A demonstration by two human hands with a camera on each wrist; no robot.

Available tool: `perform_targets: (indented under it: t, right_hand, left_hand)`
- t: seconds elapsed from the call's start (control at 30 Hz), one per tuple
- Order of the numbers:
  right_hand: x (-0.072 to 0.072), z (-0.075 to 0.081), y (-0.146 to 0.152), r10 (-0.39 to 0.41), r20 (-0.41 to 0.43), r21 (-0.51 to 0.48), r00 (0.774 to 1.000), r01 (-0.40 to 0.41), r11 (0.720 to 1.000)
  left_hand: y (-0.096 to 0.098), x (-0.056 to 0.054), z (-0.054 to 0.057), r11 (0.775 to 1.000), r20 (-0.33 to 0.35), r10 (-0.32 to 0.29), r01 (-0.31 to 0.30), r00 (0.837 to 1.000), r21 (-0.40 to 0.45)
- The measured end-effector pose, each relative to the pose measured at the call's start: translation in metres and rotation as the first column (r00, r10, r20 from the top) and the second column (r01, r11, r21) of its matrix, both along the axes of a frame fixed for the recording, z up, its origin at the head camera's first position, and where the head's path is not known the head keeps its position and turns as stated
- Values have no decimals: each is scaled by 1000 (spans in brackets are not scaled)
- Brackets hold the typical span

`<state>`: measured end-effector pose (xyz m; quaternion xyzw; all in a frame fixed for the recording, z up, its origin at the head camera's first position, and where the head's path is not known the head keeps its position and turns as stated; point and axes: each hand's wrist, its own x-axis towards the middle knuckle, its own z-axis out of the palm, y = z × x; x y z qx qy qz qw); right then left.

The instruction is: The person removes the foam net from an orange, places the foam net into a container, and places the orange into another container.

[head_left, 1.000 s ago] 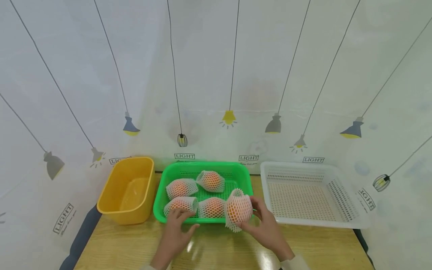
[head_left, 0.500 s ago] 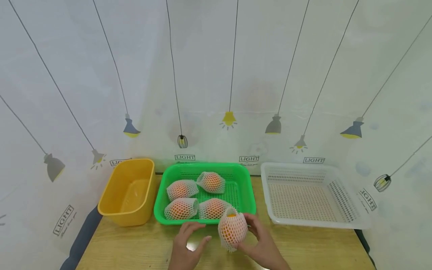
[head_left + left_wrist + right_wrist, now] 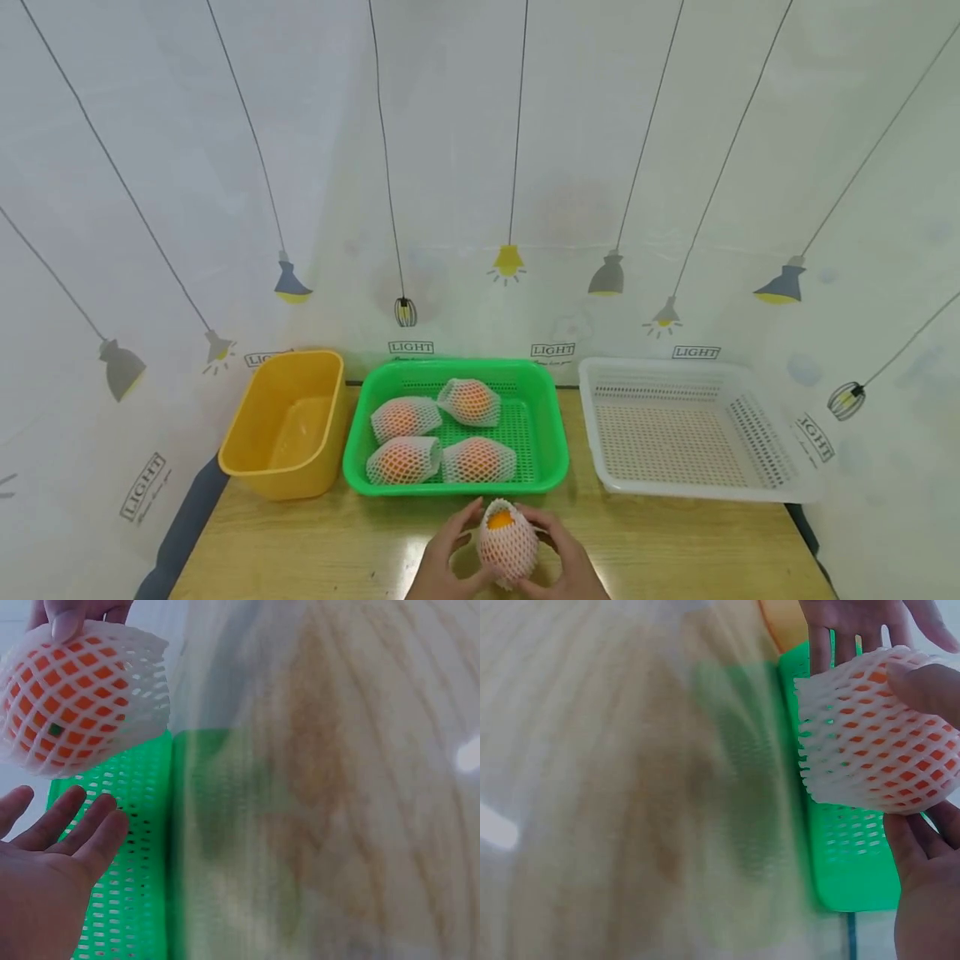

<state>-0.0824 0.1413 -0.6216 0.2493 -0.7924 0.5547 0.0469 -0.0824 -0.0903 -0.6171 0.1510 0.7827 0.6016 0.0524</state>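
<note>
An orange (image 3: 508, 546) in a white foam net sleeve is held above the front of the wooden table, with its bare orange top showing through the sleeve's opening. My right hand (image 3: 566, 560) grips it from the right, thumb on the near side in the right wrist view. On the other side, my left hand (image 3: 444, 560) is spread beside the fruit; the left wrist view shows its fingers (image 3: 90, 832) extended and a small gap to the net. Behind the hands, a green basket (image 3: 558, 471) contains several more net-wrapped fruits (image 3: 405, 461).
Left of the green basket stands a deep yellow bin (image 3: 300, 485). To its right is a white perforated basket (image 3: 675, 450). The wooden table (image 3: 690, 550) runs along the front, and a wall sheet (image 3: 450, 167) printed with lamps rises behind.
The right hand has brought the net-wrapped orange out from over the green basket, towards me and slightly left. The left hand has left the basket and come to the fruit's left side.
</note>
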Motion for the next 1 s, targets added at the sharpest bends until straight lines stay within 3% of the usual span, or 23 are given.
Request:
perform_targets:
  t: [0.17,0.43,0.6,0.77,1.0]
  right_hand:
    - [5,-18,-5,-17,18,-3,1000,17,1000]
    - [8,-35,-6,1,33,-35,999,0,999]
    - [11,-30,-9,-30,110,-30,993,33,999]
    - [13,-20,-12,-99,252,4,963,101,995]
    - [12,-16,-6,-44,261,43,964,34,998]
  left_hand:
    - [2,1,-13,995,49,-86,84,995,51]
    - [2,4,-24,997,77,-75,73,994,28]
    - [1,5,-28,989,89,-100,89,991,117]
    - [-1,4,-30,987,64,-102,93,993,128]
    - [2,5,-31,975,83,-124,106,989,196]
